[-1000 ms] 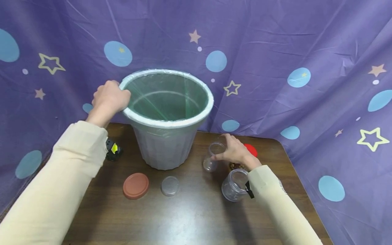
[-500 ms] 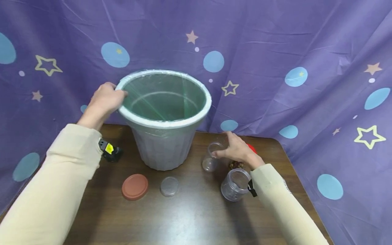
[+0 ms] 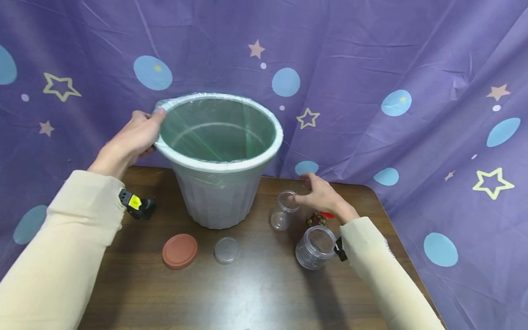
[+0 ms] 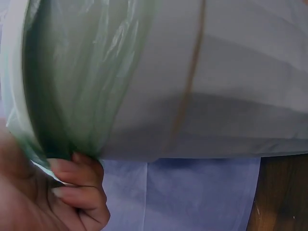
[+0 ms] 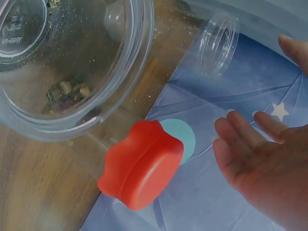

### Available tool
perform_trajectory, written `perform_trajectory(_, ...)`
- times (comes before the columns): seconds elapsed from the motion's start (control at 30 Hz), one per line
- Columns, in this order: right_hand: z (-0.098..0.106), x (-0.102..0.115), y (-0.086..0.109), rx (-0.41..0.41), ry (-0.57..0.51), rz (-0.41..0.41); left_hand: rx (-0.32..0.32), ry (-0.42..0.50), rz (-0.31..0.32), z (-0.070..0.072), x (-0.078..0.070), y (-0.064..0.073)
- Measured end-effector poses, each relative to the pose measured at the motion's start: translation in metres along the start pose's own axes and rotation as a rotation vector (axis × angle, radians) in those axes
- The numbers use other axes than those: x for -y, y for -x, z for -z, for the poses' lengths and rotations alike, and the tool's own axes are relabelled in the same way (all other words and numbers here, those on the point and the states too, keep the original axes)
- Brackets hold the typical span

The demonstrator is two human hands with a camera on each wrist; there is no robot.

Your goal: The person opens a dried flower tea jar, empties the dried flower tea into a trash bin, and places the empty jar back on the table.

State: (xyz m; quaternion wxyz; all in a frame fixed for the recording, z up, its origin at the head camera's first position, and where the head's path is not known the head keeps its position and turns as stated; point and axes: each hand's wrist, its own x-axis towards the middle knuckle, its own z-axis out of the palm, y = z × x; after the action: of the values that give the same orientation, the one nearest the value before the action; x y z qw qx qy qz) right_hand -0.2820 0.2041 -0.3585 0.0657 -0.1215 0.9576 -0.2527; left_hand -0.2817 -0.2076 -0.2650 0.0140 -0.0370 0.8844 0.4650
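A grey trash bin (image 3: 218, 197), lined with a thin green plastic bag (image 4: 96, 72), stands upright at the back of the table. My left hand (image 3: 134, 137) grips the bin's left rim, thumb on top and fingers curled below against the bag in the left wrist view. Right of the bin, a small clear plastic jar (image 3: 287, 201) stands with its mouth up. Beside it my right hand (image 3: 323, 199) hovers with its fingers loosely spread and nothing held. Under that hand is a clear container with a red scalloped cap (image 5: 142, 163) and brown bits inside.
A wide clear jar (image 3: 315, 250) stands near my right wrist. A terracotta-coloured round lid (image 3: 180, 251) and a clear round lid (image 3: 226, 250) lie in front of the bin. A purple patterned curtain (image 3: 354, 91) hangs behind and beside the table (image 3: 255, 293).
My left hand has shifted slightly left on the rim, its thumb now on top. My right hand has drawn back a little rightward from the small jar. The jars and lids have stayed put.
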Motion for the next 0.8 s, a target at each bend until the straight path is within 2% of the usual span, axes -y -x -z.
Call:
perform_trajectory(0.23,0.003,-0.004,0.001,-0.01,-0.023,0.035,-0.015,-0.04,-0.023,0.001,0.006,0.003)
perform_trajectory(0.43,0.008,-0.003,0.003,-0.018,-0.042,0.028,-0.042,-0.077,-0.052,0.005,0.009,0.009)
perform_trajectory(0.8,0.012,-0.006,0.005,-0.013,-0.082,0.029,-0.085,-0.301,-0.07,0.003,0.019,0.028)
